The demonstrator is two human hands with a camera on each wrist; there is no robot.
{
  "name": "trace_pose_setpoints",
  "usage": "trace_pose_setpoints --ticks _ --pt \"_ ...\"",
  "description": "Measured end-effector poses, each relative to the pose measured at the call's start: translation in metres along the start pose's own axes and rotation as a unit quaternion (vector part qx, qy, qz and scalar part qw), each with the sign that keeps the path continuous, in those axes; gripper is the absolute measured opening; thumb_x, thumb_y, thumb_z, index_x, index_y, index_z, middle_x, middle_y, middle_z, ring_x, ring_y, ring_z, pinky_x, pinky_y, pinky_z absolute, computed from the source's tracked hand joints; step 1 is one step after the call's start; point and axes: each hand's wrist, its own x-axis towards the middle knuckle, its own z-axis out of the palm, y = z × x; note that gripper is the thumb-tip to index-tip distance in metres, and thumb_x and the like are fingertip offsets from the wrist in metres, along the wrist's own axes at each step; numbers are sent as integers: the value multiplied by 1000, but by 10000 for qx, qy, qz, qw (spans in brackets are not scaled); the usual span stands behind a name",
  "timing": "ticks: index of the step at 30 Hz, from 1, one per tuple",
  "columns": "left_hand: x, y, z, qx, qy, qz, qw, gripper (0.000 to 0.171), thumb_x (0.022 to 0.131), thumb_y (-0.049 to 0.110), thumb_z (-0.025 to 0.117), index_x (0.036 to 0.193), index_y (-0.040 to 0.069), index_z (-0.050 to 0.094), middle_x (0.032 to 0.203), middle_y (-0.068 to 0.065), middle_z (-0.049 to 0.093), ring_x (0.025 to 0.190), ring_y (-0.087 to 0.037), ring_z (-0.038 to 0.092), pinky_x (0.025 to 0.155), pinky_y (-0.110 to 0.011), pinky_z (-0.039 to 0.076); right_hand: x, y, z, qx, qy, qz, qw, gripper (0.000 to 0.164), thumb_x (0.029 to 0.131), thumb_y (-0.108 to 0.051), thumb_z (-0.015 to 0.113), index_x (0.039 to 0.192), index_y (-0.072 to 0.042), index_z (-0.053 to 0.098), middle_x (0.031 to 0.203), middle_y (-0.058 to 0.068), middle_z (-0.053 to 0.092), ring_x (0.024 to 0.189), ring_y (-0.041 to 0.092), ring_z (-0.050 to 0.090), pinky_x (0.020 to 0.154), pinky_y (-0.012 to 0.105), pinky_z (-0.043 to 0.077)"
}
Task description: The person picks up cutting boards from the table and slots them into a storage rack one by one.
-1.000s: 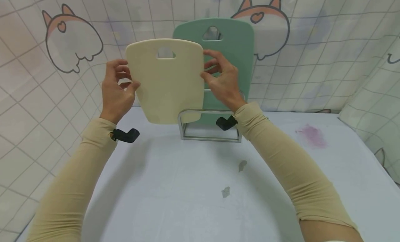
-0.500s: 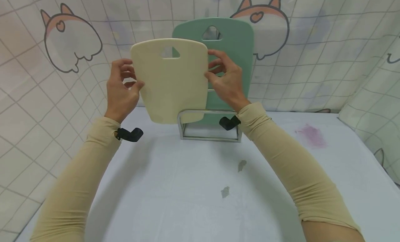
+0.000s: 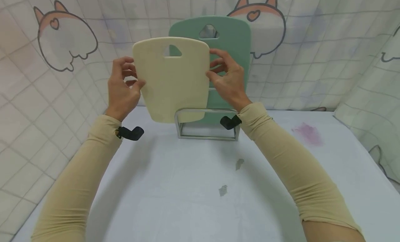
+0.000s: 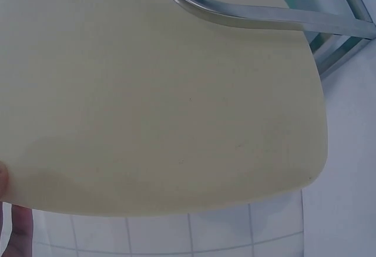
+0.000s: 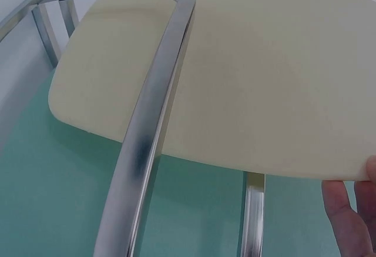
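Note:
Both hands hold a cream cutting board upright by its two side edges. On its left edge the left hand pinches with thumb and fingers; the right hand grips the right edge the same way. The board's lower right part stands behind the front bar of a metal rack, while its lower left corner sticks out past the rack's left side. A larger green cutting board stands upright in the rack behind it, partly covered. In the right wrist view, a rack bar crosses in front of the cream board.
The rack stands near the back of a table with a white cover. A patterned curtain hangs behind and at both sides. A pink stain and two grey patches mark the cover. A dark cable lies at the right edge.
Both hands have shifted the cream board slightly to the right, further behind the rack's front bar. The green board and the rack stay in place; the head view has turned a little.

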Motion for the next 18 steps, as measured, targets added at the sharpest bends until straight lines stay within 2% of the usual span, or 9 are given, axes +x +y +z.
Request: trace_pose_setpoints --ticks 10,14,18 --pt "1 4 7 -31 -40 2 10000 57 91 -10 63 139 17 50 112 2 57 102 -5 59 86 -21 55 -1 1 -8 -70 10 48 10000 53 88 2 72 134 -22 66 103 12 73 88 22 75 73 25 59" --pt "1 5 10 -67 -66 -17 10000 57 91 -10 63 139 16 49 111 3 56 102 -5 59 86 -21 55 -1 2 -11 -57 34 24 10000 53 88 2 72 134 -21 66 103 13 73 88 23 75 76 30 61" --pt "2 6 12 35 -111 -10 9999 56 92 -9 63 140 16 48 113 -1 57 103 -5 58 89 -25 56 -1 3 -14 -101 58 1 9999 52 87 2 72 135 -19 66 104 14 73 88 24 75 77 33 62"
